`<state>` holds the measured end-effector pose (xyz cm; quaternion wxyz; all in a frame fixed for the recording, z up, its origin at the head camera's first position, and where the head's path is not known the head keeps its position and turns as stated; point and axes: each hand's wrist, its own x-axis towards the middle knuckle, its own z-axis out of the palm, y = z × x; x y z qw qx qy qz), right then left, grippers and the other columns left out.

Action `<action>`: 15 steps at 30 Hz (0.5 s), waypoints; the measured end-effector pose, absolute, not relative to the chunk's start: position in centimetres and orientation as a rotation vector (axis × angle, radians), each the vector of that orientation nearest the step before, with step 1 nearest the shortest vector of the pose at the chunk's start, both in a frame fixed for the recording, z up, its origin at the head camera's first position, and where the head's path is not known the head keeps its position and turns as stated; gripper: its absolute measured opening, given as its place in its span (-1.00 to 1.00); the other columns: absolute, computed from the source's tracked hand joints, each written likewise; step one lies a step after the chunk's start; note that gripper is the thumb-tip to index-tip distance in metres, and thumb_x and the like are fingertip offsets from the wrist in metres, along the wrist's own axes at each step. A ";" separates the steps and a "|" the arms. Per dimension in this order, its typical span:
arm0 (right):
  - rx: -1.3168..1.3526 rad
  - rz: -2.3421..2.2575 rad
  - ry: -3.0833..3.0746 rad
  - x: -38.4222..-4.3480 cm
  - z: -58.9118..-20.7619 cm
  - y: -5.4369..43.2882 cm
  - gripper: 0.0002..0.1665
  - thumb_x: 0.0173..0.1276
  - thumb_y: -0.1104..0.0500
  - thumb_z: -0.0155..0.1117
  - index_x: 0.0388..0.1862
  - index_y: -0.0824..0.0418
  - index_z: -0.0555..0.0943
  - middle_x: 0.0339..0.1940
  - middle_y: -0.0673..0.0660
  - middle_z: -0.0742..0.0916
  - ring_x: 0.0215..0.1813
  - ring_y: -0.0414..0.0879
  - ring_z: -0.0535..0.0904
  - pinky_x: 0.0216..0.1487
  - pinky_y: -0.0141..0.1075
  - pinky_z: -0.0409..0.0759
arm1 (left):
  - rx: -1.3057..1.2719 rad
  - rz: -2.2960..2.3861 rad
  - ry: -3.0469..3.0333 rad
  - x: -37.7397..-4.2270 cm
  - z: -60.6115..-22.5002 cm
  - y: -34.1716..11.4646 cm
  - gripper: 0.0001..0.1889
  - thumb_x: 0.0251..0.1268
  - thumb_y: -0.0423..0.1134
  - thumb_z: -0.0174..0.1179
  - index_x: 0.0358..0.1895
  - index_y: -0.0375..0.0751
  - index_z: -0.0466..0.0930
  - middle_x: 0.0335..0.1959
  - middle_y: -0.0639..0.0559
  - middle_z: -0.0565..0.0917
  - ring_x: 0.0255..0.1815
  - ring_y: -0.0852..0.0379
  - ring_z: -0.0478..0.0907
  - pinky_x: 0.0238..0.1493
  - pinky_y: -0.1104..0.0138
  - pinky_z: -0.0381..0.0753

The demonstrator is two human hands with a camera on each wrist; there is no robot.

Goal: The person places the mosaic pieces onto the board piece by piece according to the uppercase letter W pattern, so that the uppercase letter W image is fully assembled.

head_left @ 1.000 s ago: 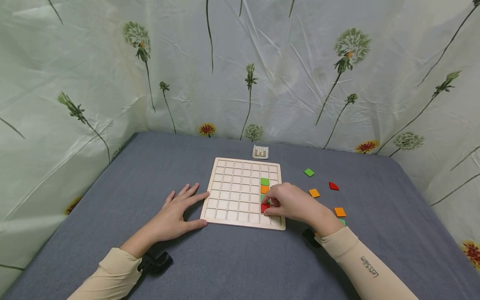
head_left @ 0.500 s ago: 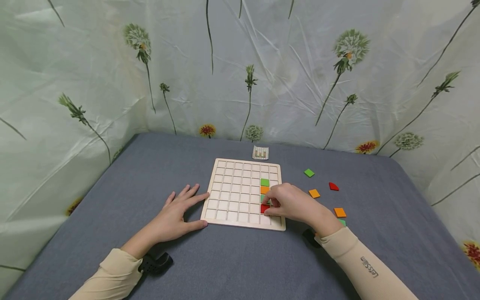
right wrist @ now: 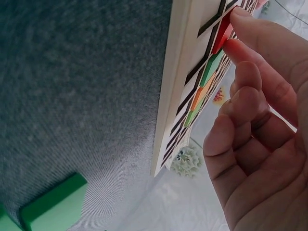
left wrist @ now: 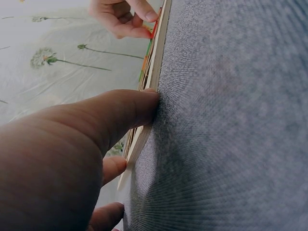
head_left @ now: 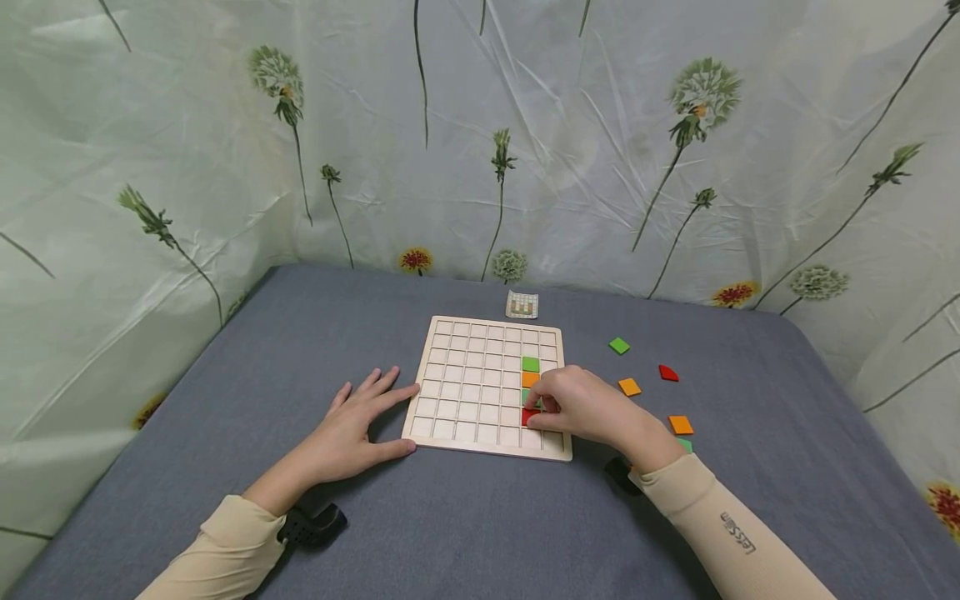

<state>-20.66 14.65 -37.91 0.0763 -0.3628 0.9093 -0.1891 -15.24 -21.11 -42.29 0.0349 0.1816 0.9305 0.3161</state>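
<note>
A wooden grid board [head_left: 487,451] lies on the grey cloth. My right hand [head_left: 588,404] has its thumb and forefinger at opposite edges of a red tile [right wrist: 223,34], pinching it in a cell near the board's lower right; its other fingers are curled. Beyond that tile, in the same column, sit a darker green tile [right wrist: 210,69], an orange tile [head_left: 530,380] and a light green tile [head_left: 531,364]. The left hand [head_left: 352,429] lies with fingers spread, thumb [left wrist: 139,103] and forefinger touching the board's left edge. The hand partly covers the red and darker green tiles in the head view.
Loose on the cloth to the right are a light green tile [head_left: 618,346], a red rounded piece [head_left: 668,373], two orange tiles [head_left: 629,387] and a green tile [head_left: 684,446] partly behind the wrist. A small printed card [head_left: 522,305] lies behind the board. Patterned fabric [head_left: 375,125] hangs behind.
</note>
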 end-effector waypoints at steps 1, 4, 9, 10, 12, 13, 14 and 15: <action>-1.085 -0.570 2.727 -20.7 -37.9 14.7 -0.89 0.37 0.10 0.60 -0.20 0.08 0.85 -0.58 -0.15 0.51 -0.51 -0.36 0.33 -0.42 -0.46 0.35 | 0.559 0.972 2.859 -15.2 -42.3 -21.1 -0.19 0.30 0.11 0.52 0.60 0.09 0.46 0.74 -0.27 0.21 0.78 -0.43 -0.01 0.61 -0.49 -0.21; -1.083 -0.574 2.732 -20.7 -37.9 14.7 -0.89 0.36 0.10 0.61 -0.21 0.08 0.84 -0.58 -0.15 0.50 -0.51 -0.36 0.32 -0.42 -0.46 0.34 | 0.560 0.974 2.857 -15.3 -42.3 -21.2 -0.19 0.30 0.12 0.52 0.60 0.10 0.46 0.74 -0.26 0.21 0.78 -0.43 -0.01 0.61 -0.48 -0.21; -1.077 -0.583 2.734 -20.7 -37.9 14.7 -0.90 0.36 0.11 0.61 -0.21 0.08 0.84 -0.59 -0.14 0.49 -0.52 -0.36 0.32 -0.43 -0.45 0.33 | 0.560 0.975 2.857 -15.3 -42.3 -21.2 -0.19 0.30 0.11 0.52 0.60 0.10 0.46 0.74 -0.26 0.20 0.78 -0.43 -0.01 0.61 -0.48 -0.22; -1.074 -0.584 2.734 -20.7 -38.0 14.7 -0.90 0.36 0.11 0.61 -0.21 0.08 0.84 -0.59 -0.14 0.49 -0.52 -0.35 0.32 -0.43 -0.45 0.33 | 0.559 0.975 2.857 -15.3 -42.3 -21.1 -0.19 0.30 0.11 0.52 0.60 0.09 0.46 0.74 -0.26 0.21 0.78 -0.43 -0.01 0.61 -0.48 -0.22; -1.069 -0.586 2.734 -20.7 -38.0 14.7 -0.90 0.36 0.11 0.60 -0.21 0.08 0.84 -0.59 -0.14 0.49 -0.52 -0.35 0.32 -0.43 -0.45 0.33 | 0.560 0.974 2.857 -15.3 -42.3 -21.1 -0.19 0.30 0.11 0.52 0.60 0.09 0.46 0.74 -0.26 0.21 0.78 -0.43 -0.01 0.61 -0.48 -0.22; -1.067 -0.587 2.734 -20.7 -38.0 14.7 -0.90 0.36 0.11 0.60 -0.21 0.08 0.84 -0.60 -0.14 0.49 -0.52 -0.35 0.32 -0.43 -0.45 0.32 | 0.559 0.973 2.857 -15.3 -42.3 -21.1 -0.19 0.30 0.11 0.52 0.60 0.09 0.46 0.74 -0.26 0.21 0.78 -0.43 -0.01 0.61 -0.48 -0.22; -1.066 -0.589 2.732 -20.7 -38.0 14.7 -0.90 0.36 0.11 0.61 -0.21 0.08 0.84 -0.60 -0.14 0.49 -0.53 -0.35 0.32 -0.44 -0.45 0.32 | 0.560 0.974 2.857 -15.3 -42.3 -21.1 -0.19 0.30 0.11 0.52 0.60 0.09 0.46 0.74 -0.26 0.20 0.78 -0.43 -0.01 0.61 -0.48 -0.22; -1.066 -0.591 2.731 -20.7 -38.0 14.7 -0.89 0.36 0.11 0.61 -0.21 0.09 0.84 -0.60 -0.14 0.49 -0.53 -0.35 0.31 -0.44 -0.45 0.32 | 0.560 0.973 2.857 -15.3 -42.3 -21.1 -0.19 0.30 0.11 0.52 0.60 0.09 0.46 0.74 -0.26 0.20 0.78 -0.43 -0.01 0.61 -0.48 -0.22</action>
